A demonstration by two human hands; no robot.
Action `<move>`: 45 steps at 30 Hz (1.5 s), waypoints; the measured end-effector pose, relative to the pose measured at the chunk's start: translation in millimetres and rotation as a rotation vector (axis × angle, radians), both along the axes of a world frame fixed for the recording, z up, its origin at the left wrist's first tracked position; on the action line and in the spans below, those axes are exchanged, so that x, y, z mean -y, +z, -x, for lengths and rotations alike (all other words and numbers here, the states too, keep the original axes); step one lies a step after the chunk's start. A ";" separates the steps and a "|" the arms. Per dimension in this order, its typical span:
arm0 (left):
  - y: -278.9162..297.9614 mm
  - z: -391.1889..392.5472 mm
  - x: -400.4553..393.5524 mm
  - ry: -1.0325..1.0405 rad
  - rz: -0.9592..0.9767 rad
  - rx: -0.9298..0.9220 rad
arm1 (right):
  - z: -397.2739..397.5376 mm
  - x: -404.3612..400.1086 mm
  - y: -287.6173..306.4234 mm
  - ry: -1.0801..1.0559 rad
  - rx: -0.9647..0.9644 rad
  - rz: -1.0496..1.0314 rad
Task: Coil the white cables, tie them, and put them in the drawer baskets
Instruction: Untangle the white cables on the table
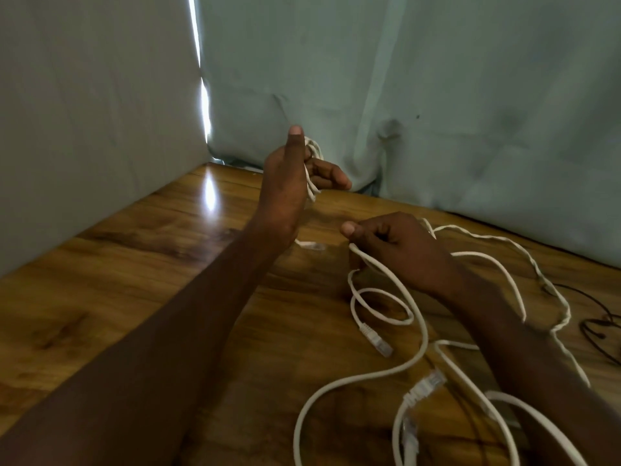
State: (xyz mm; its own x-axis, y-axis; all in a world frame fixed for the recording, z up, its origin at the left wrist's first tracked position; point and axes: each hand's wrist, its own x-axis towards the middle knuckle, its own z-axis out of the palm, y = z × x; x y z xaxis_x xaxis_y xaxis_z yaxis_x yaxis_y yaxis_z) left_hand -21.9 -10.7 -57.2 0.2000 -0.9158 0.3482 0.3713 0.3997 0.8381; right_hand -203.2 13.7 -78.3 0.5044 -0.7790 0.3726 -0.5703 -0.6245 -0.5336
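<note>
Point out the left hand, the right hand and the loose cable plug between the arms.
left hand [285, 183]: head view, back of hand.
right hand [400, 250]: head view, knuckles.
cable plug [378, 341]: head view, clear connector end.

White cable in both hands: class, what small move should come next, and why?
Probably the right hand should carry its pinched stretch of white cable up to the left hand and lay on another loop. The left hand holds only a few loops by its raised thumb, while most of the cable sprawls loose on the wooden table.
</note>
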 end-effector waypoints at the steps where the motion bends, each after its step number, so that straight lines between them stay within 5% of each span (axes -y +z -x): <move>1: -0.7 0.1 0.2 -0.003 0.006 0.007 | -0.5 0.8 -0.2 -0.020 -0.016 0.015; 5: -1.6 0.0 -0.1 -0.084 0.007 0.018 | -6.2 2.3 -5.0 -0.130 0.000 0.102; 9: 0.0 0.1 -0.7 -0.276 0.056 -0.029 | -6.9 1.1 -3.7 -0.411 0.141 0.400; 13: 2.6 -3.2 -4.5 -0.480 0.046 -0.099 | 4.1 2.0 4.5 -0.534 -0.070 0.446; 17: 3.1 -9.6 0.3 -0.482 0.043 -0.248 | 7.6 2.8 5.7 -0.440 -0.088 0.205; 23: 0.9 -20.0 9.7 -0.371 0.000 -0.404 | -4.9 -4.3 4.4 -0.088 -0.111 0.201; 32: -7.2 9.6 -10.4 -0.130 0.000 0.410 | -13.8 -21.9 20.7 0.197 0.595 -0.210; 45: -15.6 12.5 -4.0 -0.572 -0.018 0.477 | -6.0 -8.1 12.5 -0.148 0.589 0.315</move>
State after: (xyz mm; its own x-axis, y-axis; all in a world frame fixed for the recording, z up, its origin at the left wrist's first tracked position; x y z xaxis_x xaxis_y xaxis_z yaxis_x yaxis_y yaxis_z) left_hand -34.4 -6.7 -72.8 -0.4789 -0.8379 0.2617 0.1115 0.2376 0.9649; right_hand -197.2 21.8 -65.7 0.0449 -0.6335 0.7725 -0.3319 -0.7388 -0.5865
